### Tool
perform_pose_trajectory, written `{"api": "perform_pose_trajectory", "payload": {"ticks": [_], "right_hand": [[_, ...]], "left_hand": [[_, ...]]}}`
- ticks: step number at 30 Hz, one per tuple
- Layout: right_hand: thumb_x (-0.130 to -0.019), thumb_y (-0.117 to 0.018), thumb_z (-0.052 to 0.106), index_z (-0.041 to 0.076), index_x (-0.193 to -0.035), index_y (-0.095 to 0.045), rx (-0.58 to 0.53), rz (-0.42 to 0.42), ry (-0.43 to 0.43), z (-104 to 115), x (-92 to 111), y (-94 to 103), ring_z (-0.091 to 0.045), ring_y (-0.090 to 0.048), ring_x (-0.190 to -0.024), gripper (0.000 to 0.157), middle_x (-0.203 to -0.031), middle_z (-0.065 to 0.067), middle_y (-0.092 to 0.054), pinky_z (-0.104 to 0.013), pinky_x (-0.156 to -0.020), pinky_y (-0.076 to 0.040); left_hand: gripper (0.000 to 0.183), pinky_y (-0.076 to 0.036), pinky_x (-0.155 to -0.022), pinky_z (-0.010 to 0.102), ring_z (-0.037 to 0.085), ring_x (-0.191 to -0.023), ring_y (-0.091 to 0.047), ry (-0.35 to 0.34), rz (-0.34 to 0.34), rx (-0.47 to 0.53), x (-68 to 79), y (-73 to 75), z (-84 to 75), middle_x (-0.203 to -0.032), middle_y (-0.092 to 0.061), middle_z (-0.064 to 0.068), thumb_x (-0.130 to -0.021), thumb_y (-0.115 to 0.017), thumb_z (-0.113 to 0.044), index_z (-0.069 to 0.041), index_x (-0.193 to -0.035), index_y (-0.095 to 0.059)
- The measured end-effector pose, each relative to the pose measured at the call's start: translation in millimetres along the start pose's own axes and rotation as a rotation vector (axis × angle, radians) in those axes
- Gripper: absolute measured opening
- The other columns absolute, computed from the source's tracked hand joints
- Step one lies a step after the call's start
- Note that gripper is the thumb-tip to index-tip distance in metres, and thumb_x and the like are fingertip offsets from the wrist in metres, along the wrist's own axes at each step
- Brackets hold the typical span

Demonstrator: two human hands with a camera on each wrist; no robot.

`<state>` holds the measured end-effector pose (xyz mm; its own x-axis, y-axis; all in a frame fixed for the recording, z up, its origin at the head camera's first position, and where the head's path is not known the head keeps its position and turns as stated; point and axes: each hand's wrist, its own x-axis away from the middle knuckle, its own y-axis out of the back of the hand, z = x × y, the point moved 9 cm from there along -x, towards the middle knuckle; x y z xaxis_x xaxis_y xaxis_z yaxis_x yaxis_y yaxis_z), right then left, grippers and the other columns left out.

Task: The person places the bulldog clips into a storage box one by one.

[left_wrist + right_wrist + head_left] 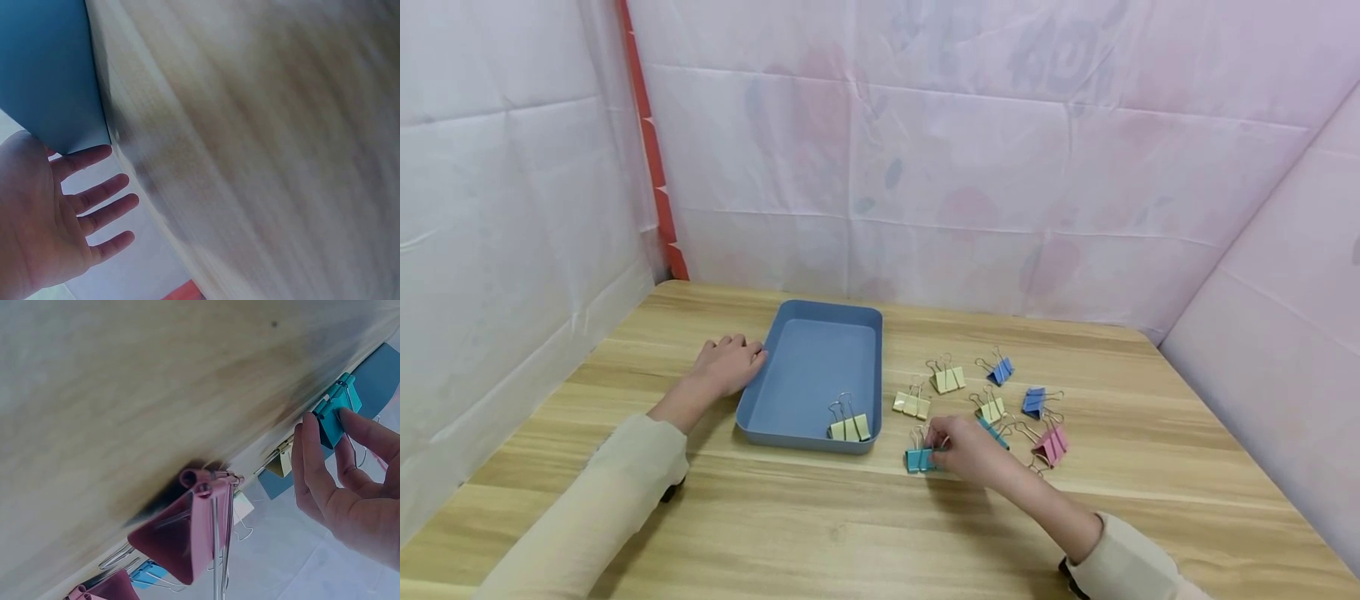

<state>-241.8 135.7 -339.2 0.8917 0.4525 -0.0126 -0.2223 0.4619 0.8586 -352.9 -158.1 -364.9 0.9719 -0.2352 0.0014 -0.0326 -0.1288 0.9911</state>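
Observation:
My right hand [973, 450] pinches a teal binder clip [919, 460] just right of the tray's near corner. In the right wrist view, thumb and fingers lie on either side of that teal clip [340, 403], its wire handles partly hidden. A blue-grey tray [820, 358] stands left of it, holding one pale yellow binder clip [850, 428] in its near right corner. My left hand [727, 367] rests at the tray's left side. Its fingers spread fairly straight in the left wrist view, with the thumb side against the tray wall [56, 75].
Beyond and right of my right hand lie pale yellow clips [948, 380], two blue clips [1002, 371], another teal clip [995, 433] partly behind the hand, and a pink clip [1051, 447]. White sheeting [955, 167] hangs around the wooden table [820, 533].

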Motion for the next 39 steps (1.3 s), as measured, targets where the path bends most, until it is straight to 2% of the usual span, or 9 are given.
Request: {"api": "perform_pose_trajectory", "payload": {"ticks": [7,16,26,39], "right_hand": [[-0.075,-0.068,-0.003,0.009,-0.076,-0.059,0.008,-0.011,0.014,1,2,1.9,-0.010,-0.051,-0.066,0.016,-0.072,0.004,-0.057,-0.027,-0.056,-0.043],[-0.075,-0.067,-0.004,0.009,-0.075,-0.059,-0.017,-0.020,-0.008,3,0,5.1,-0.010,-0.053,-0.067,0.015,-0.072,0.004,-0.058,-0.026,-0.057,-0.044],[-0.074,-0.068,-0.003,0.008,-0.076,-0.060,-0.030,-0.042,-0.002,6,-2,8.2,-0.011,-0.054,-0.068,0.014,-0.072,0.004,-0.058,-0.025,-0.059,-0.046],[-0.075,-0.068,-0.003,0.007,-0.077,-0.060,-0.058,-0.059,-0.014,10,-4,11.4,-0.014,-0.056,-0.071,0.014,-0.074,0.003,-0.059,-0.027,-0.061,-0.047]], "left_hand": [[0.049,-0.025,-0.093,0.061,0.045,-0.121,-0.033,-0.003,0.010,0.008,-0.3,-1.3,-1.7,-0.132,-0.040,0.028,-0.099,-0.029,-0.032,-0.002,-0.134,-0.045],[0.049,-0.025,-0.093,0.061,0.046,-0.121,-0.033,0.004,0.014,0.014,4.1,-1.1,0.2,-0.132,-0.039,0.028,-0.099,-0.028,-0.032,-0.001,-0.133,-0.045],[0.051,-0.025,-0.093,0.061,0.045,-0.121,-0.033,0.009,0.006,0.020,2.7,-2.0,3.7,-0.132,-0.040,0.028,-0.099,-0.027,-0.033,0.000,-0.134,-0.045],[0.050,-0.026,-0.092,0.061,0.046,-0.120,-0.034,-0.003,0.014,-0.002,0.5,-0.6,0.9,-0.131,-0.040,0.028,-0.099,-0.028,-0.032,0.000,-0.133,-0.045]]}}
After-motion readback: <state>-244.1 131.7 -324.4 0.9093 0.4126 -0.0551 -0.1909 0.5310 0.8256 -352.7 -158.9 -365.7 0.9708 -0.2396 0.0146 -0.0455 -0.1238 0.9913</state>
